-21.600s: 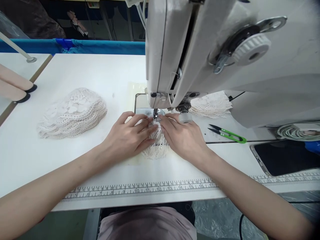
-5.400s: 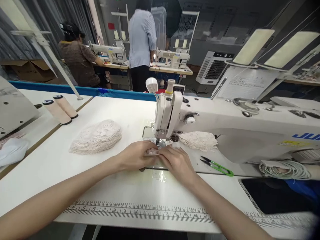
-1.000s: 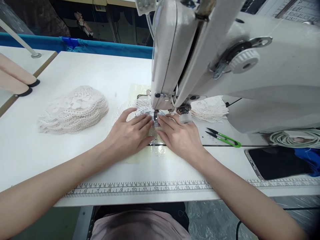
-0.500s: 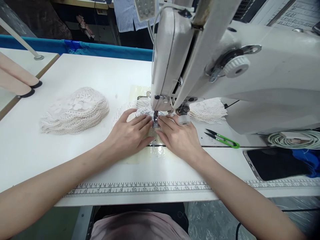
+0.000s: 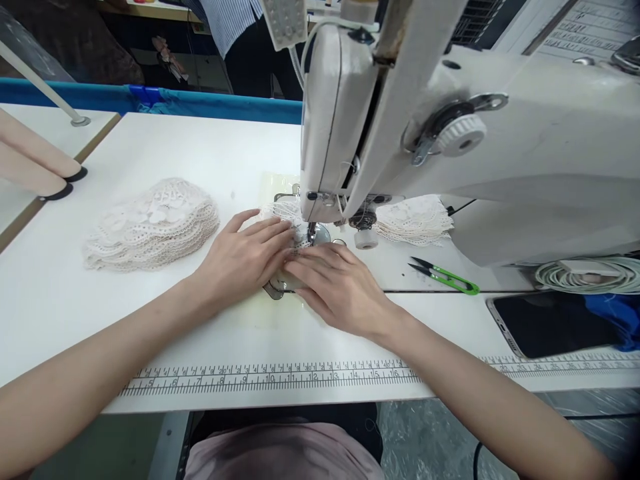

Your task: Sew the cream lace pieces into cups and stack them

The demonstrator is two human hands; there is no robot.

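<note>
A small piece of white lace lies under the presser foot of a sewing machine. My left hand rests palm down on the lace's left side, fingers stretched and lying flat. On the near side of the presser foot, my right hand lies flat too, its fingertips at the lace's near edge and close to my left thumb. Both hands hide part of the lace. A stack of lace pieces sits to the left, and more lace lies right of the needle area.
Green thread snips, a phone and a coil of pale cord or tape lie at the right. A ruler strip runs along the table's front edge. A blue cloth trough borders the back; a person in a striped shirt stands beyond.
My right hand has moved left, across the front of the presser foot towards my left hand. My left hand has slid slightly left. The person behind has shifted left.
</note>
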